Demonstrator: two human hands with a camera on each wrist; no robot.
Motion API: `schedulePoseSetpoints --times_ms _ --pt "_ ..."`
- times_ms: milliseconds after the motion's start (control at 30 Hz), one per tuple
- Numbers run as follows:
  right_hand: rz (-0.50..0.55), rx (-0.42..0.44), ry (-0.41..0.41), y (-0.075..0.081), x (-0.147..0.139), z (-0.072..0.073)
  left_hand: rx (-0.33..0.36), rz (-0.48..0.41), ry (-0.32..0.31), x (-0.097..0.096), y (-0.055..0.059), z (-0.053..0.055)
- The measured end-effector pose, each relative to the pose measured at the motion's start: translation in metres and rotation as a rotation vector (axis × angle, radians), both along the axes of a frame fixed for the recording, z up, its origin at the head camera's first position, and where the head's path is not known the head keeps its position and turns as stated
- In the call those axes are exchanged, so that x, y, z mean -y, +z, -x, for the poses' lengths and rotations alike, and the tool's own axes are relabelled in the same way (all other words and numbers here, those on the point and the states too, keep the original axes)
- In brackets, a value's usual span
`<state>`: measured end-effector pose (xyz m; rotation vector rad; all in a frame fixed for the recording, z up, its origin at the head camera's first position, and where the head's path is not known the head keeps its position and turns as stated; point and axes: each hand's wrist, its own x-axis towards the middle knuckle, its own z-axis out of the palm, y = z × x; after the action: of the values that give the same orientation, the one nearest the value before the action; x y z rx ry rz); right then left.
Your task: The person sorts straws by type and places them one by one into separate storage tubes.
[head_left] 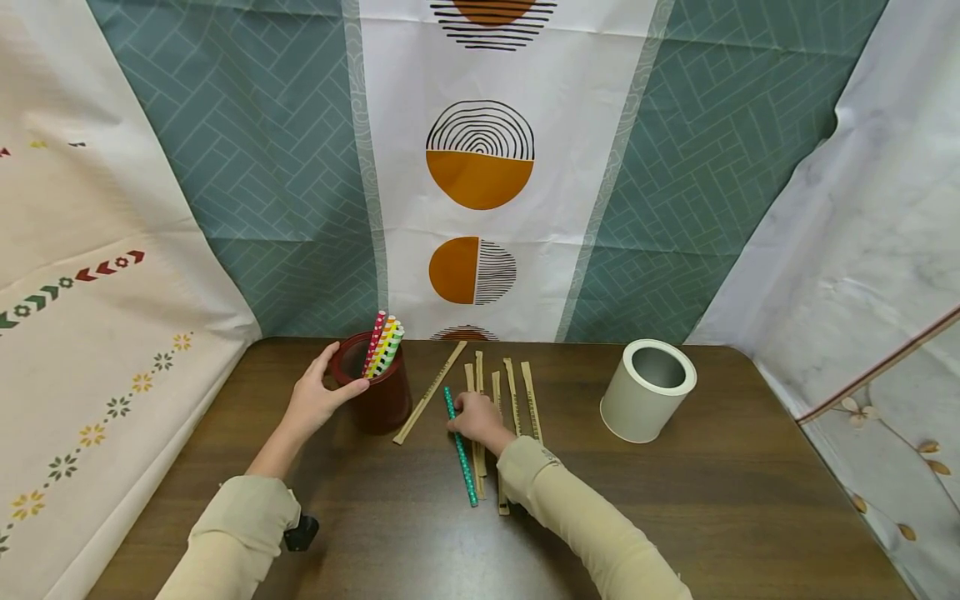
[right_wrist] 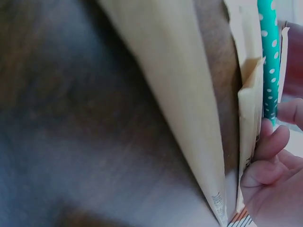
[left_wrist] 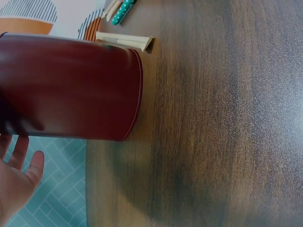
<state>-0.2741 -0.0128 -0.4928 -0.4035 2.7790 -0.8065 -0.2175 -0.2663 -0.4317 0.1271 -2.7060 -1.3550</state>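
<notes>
In the head view my left hand (head_left: 313, 402) spans the dark red cup (head_left: 384, 406), thumb at the near side of its rim and fingers at the far left. Several patterned paper straws (head_left: 386, 348), red, yellow and green-striped among them, lean inside that cup. My right hand (head_left: 481, 418) pinches a teal straw with white dots (head_left: 467, 473) near its upper part. Around this hand lie several straws in tan paper wrappers (head_left: 531, 398). The right wrist view shows thumb and fingers meeting at the dotted straw (right_wrist: 269, 61), beside the wrappers.
One wrapped straw (head_left: 431, 392) lies slanted just right of the red cup. A cream-coloured can (head_left: 639, 408) stands upright on the right part of the brown wooden table (head_left: 720, 500). Patterned cloths (head_left: 285, 167) hang behind and at both sides.
</notes>
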Motion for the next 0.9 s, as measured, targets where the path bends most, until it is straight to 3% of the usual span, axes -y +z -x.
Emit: schedulePoseSetpoints --times_ms 267,433,667,900 --pt "0.088 0.048 -0.008 0.000 -0.002 0.001 0.004 0.002 0.000 0.000 0.001 0.000" --pt "0.294 0.138 -0.001 0.004 -0.004 0.003 0.005 -0.001 0.001 -0.001 0.001 -0.001" --pt "0.602 0.295 0.000 0.033 -0.006 0.004 0.000 0.011 0.006 0.000 0.000 0.000" --pt "0.766 0.317 0.017 0.071 -0.010 0.008 -0.006 0.007 0.004 0.000 0.000 0.000"
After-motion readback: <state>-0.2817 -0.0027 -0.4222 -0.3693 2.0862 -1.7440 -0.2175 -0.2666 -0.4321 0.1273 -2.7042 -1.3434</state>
